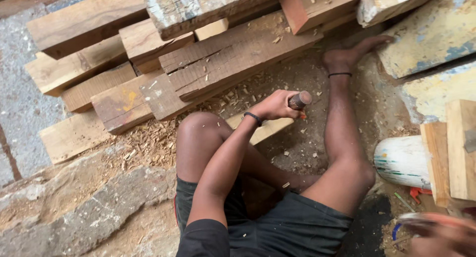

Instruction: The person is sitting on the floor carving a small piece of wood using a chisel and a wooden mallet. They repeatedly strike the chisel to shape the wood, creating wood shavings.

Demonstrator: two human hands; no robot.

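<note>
Wood chips and shavings (148, 143) already lie thick on the ground below the stacked timber planks (198, 63), so a fair amount of cutting looks done. At the middle, the left hand (277, 105) has its grip closed around a round wooden-handled tool (300, 99) held against a pale wood strip (265, 129) lying across the ground between the legs, which looks unfinished. At the lower right the right hand (436, 234) is a blur, its grip impossible to judge.

We see soft, even daylight with no glare and only faint shadows beneath our knees. Our left hand (277, 105) is sharp; our right hand (439, 234), at the lower corner, is smeared by motion blur.
</note>
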